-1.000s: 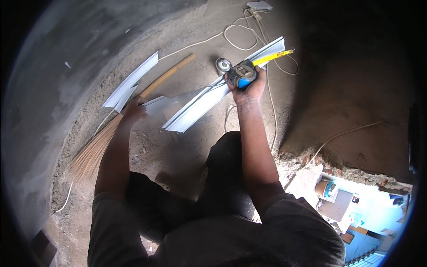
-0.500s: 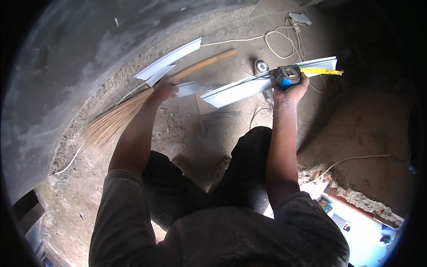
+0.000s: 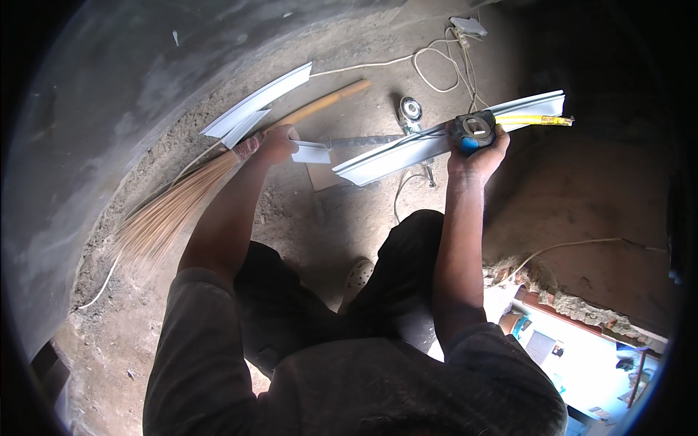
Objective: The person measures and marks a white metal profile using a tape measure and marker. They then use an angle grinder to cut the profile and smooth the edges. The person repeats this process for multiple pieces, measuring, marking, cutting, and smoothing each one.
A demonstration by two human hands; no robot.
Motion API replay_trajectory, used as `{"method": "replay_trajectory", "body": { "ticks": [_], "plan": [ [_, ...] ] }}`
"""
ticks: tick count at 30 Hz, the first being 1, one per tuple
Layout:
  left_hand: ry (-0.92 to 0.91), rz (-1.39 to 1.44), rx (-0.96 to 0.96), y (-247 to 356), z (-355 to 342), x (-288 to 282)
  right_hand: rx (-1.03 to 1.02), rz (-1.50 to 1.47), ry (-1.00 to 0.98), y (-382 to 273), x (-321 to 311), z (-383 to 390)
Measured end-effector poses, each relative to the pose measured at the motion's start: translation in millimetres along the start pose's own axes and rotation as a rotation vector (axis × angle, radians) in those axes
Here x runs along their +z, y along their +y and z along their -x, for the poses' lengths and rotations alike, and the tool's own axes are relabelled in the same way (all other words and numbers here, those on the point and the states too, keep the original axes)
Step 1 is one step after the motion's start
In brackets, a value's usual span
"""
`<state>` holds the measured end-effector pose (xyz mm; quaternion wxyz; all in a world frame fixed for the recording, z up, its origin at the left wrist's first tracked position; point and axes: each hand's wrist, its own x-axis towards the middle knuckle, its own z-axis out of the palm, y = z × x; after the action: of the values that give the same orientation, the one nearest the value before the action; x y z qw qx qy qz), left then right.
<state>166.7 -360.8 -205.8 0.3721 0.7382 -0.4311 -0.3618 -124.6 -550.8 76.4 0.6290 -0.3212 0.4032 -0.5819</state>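
Note:
My left hand (image 3: 278, 144) is closed round one end of a short white strip piece (image 3: 311, 152), beside the broom's handle. In my right hand (image 3: 478, 161) are a black and blue tape measure (image 3: 474, 131) and a longer white grooved strip (image 3: 392, 161), gripped together. The tape's yellow blade (image 3: 534, 120) is pulled out along the strip's right part, and its end sticks out past the strip. The two white pieces are apart, with a gap between them. The fingers under the tape measure are partly hidden.
A straw broom (image 3: 182, 200) lies on the floor at left, near more white strips (image 3: 258, 98) by the wall. An angle grinder (image 3: 411, 110) lies beyond the held strip. Around it are a brown board (image 3: 323, 176), a looping cable (image 3: 436, 89) and a white socket block (image 3: 469, 27).
The view has shifted, moving floor things leftward. My right hand has carried the tape measure and long strip rightward over the floor, uncovering more of the grinder. The left hand still holds the short piece.

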Motion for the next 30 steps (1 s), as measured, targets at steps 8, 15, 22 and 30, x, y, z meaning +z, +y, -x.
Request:
{"method": "replay_trajectory", "body": {
  "ticks": [8,15,22,30],
  "plan": [
    [-0.073,-0.06,-0.133,-18,-22,8,-0.177,0.034,-0.17,-9,7,11],
    [-0.15,0.177,-0.185,40,-24,34,-0.11,0.107,-0.156,-4,-15,8],
    [-0.185,0.262,-0.156,50,-29,54,-0.272,0.294,-0.143,21,-20,-5],
    [-0.141,0.099,-0.114,42,-20,53,-0.172,0.276,-0.207,42,-26,-35]
  ]
}}
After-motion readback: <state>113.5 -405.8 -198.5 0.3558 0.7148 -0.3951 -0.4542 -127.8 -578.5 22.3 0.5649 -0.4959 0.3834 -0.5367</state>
